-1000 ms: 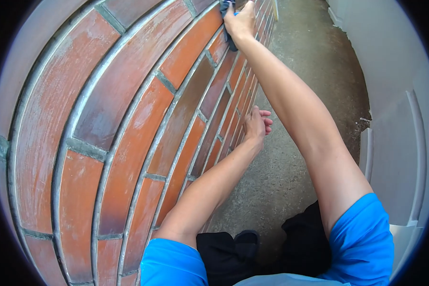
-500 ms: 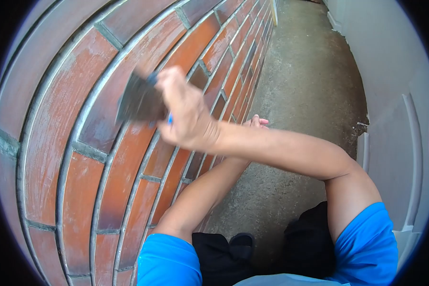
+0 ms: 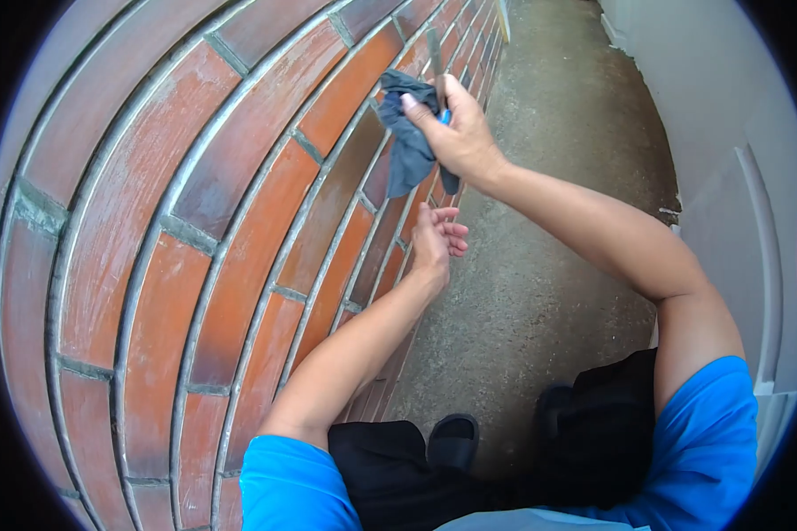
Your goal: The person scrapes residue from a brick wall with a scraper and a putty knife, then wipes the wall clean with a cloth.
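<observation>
My right hand [image 3: 465, 133] is raised beside the brick wall, closed around a scraper [image 3: 437, 62]. Its narrow-looking metal blade points up and away, and a blue and black handle shows at the fingers and below them. Pinched under the same thumb is a crumpled dark grey cloth [image 3: 407, 146], which hangs down in front of the wall. Just below, my left hand [image 3: 436, 237] is held with the palm partly turned up, its fingers apart and loosely curled. Nothing is in it, and it is close to the wall's lower courses.
The red-brown brick wall [image 3: 257, 257] with grey joints runs along the left, its bricks marked by whitish smears. A concrete floor [image 3: 540, 265] forms a narrow passage. On the right stands a pale panelled wall [image 3: 726, 106]. My dark shoe [image 3: 453, 440] rests on the floor.
My right hand has moved right and away from the bricks, turning the scraper's blade upward. The grey cloth now shows in it. My left hand has come out from behind the right forearm.
</observation>
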`<action>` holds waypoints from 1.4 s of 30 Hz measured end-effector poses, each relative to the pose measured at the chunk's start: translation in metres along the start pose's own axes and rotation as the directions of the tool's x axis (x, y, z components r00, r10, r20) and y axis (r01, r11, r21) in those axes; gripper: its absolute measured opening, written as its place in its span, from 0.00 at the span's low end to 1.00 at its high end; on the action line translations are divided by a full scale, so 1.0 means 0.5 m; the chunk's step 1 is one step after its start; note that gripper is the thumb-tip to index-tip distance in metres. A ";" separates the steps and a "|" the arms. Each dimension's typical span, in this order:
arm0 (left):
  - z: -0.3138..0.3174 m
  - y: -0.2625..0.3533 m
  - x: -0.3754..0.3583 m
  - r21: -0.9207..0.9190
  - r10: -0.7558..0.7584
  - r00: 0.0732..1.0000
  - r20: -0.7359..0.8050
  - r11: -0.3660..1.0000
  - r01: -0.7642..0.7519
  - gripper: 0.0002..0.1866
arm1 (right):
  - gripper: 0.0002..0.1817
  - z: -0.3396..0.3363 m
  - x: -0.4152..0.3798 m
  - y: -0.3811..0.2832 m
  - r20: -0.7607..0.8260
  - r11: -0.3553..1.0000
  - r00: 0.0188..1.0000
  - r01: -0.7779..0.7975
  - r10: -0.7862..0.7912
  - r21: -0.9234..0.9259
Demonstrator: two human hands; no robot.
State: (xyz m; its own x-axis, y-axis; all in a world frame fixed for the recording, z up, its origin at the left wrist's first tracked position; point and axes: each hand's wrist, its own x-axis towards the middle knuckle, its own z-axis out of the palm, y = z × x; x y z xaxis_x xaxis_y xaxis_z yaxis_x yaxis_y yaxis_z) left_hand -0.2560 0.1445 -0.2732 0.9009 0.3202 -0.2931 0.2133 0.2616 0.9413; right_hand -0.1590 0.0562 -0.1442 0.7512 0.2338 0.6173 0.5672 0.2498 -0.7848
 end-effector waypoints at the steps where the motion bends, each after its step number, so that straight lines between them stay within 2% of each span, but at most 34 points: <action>1: 0.002 0.015 -0.005 -0.042 0.024 0.998 -0.056 0.999 -0.026 0.39 | 0.20 -0.038 0.002 0.030 -0.017 0.989 0.994 -0.109 0.108 -0.099; 2: -0.005 0.022 0.008 -0.093 0.027 0.998 -0.056 0.995 -0.032 0.42 | 0.21 -0.068 -0.005 0.053 -0.045 0.956 0.975 -0.222 0.217 -0.194; 5: 0.029 0.081 -0.020 -0.168 0.102 0.995 0.009 0.981 -0.099 0.48 | 0.21 -0.109 -0.055 0.110 -0.057 0.869 0.878 -0.478 0.475 -0.124; 7: 0.057 0.118 -0.037 -0.183 0.113 0.993 0.040 0.978 -0.104 0.52 | 0.21 -0.105 -0.088 0.082 0.027 0.843 0.873 -0.461 0.487 -0.276; 8: 0.061 0.116 -0.024 -0.258 0.122 0.991 0.051 0.960 -0.105 0.51 | 0.22 -0.096 -0.107 0.072 0.074 0.826 0.865 -0.443 0.496 -0.349; 9: 0.065 0.116 -0.007 -0.292 0.151 0.984 0.092 0.949 -0.118 0.48 | 0.23 -0.082 -0.122 0.075 0.106 0.835 0.870 -0.420 0.482 -0.356; 10: 0.067 0.116 0.006 -0.324 0.180 0.975 0.130 0.937 -0.130 0.46 | 0.24 -0.066 -0.131 0.072 0.100 0.807 0.879 -0.377 0.467 -0.454; 11: 0.055 0.118 0.014 -0.275 0.134 0.965 0.225 0.959 -0.070 0.36 | 0.24 -0.057 -0.132 0.070 0.094 0.790 0.858 -0.415 0.505 -0.451; 12: 0.050 0.117 0.021 -0.258 0.124 0.978 0.167 0.963 -0.078 0.33 | 0.24 -0.050 -0.131 0.067 0.086 0.773 0.838 -0.453 0.540 -0.445; 14: 0.047 0.116 0.028 -0.215 0.105 0.993 0.051 0.972 -0.092 0.26 | 0.25 -0.040 -0.128 0.070 0.070 0.796 0.881 -0.386 0.468 -0.466; 15: 0.044 0.114 0.029 -0.293 0.175 0.984 0.036 0.943 -0.157 0.18 | 0.27 -0.035 -0.126 0.072 0.063 0.806 0.900 -0.353 0.432 -0.475; 18: 0.030 0.098 0.048 -0.173 0.288 0.942 -0.170 0.933 -0.316 0.12 | 0.36 -0.025 -0.112 0.045 0.069 0.847 0.883 -0.419 0.463 -0.328; 19: 0.038 0.108 0.031 -0.186 0.273 0.936 -0.223 0.931 -0.315 0.08 | 0.37 -0.023 -0.107 0.034 0.105 0.847 0.875 -0.418 0.472 -0.328; 22: 0.037 0.107 0.039 -0.059 0.384 0.892 -0.238 0.911 -0.408 0.11 | 0.34 -0.020 -0.102 0.049 0.194 0.857 0.912 -0.242 0.361 -0.455; 23: 0.041 0.107 0.034 -0.055 0.405 0.890 -0.209 0.904 -0.424 0.12 | 0.32 -0.014 -0.105 0.055 0.250 0.862 0.937 -0.091 0.244 -0.499; 25: 0.048 0.107 0.025 -0.053 0.447 0.881 -0.155 0.887 -0.459 0.13 | 0.32 -0.011 -0.114 0.054 0.281 0.826 0.943 0.013 0.177 -0.564; 27: 0.043 0.110 0.029 -0.142 0.428 0.891 -0.153 0.883 -0.448 0.12 | 0.32 -0.011 -0.113 0.038 0.327 0.768 0.934 0.104 0.143 -0.632; 28: 0.038 0.111 0.035 -0.186 0.418 0.896 -0.151 0.878 -0.441 0.12 | 0.33 -0.014 -0.110 0.020 0.362 0.757 0.918 0.118 0.164 -0.643; 29: 0.032 0.117 0.034 -0.067 0.422 0.899 -0.118 0.900 -0.431 0.18 | 0.34 -0.018 -0.107 -0.001 0.396 0.746 0.899 0.133 0.186 -0.653; 32: 0.040 0.139 0.005 -0.198 0.396 0.912 -0.106 0.891 -0.410 0.21 | 0.35 -0.012 -0.101 -0.014 0.429 0.721 0.875 0.145 0.226 -0.677; 33: 0.030 0.138 0.013 -0.205 0.368 0.926 -0.087 0.903 -0.378 0.27 | 0.35 -0.007 -0.099 -0.014 0.429 0.713 0.872 0.145 0.234 -0.686; 37: 0.016 0.154 0.014 -0.333 0.245 0.965 0.093 0.921 -0.201 0.35 | 0.32 0.013 -0.094 -0.011 0.386 0.709 0.900 0.136 0.204 -0.692; 40: 0.018 0.169 0.006 -0.340 0.168 0.976 0.142 0.934 -0.111 0.35 | 0.32 0.021 -0.092 -0.014 0.362 0.719 0.903 0.093 0.231 -0.689; 42: 0.027 0.175 -0.004 -0.335 0.154 0.980 0.129 0.937 -0.103 0.35 | 0.33 0.028 -0.093 -0.003 0.345 0.716 0.911 0.083 0.228 -0.693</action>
State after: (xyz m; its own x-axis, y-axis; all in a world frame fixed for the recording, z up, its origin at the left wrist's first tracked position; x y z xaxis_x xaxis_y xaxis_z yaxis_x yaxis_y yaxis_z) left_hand -0.2342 0.1545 -0.1878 0.9641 0.2365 -0.1209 -0.0195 0.5171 0.8557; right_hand -0.1995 0.0579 -0.1709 0.6971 0.5937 0.4020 0.7024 -0.4529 -0.5492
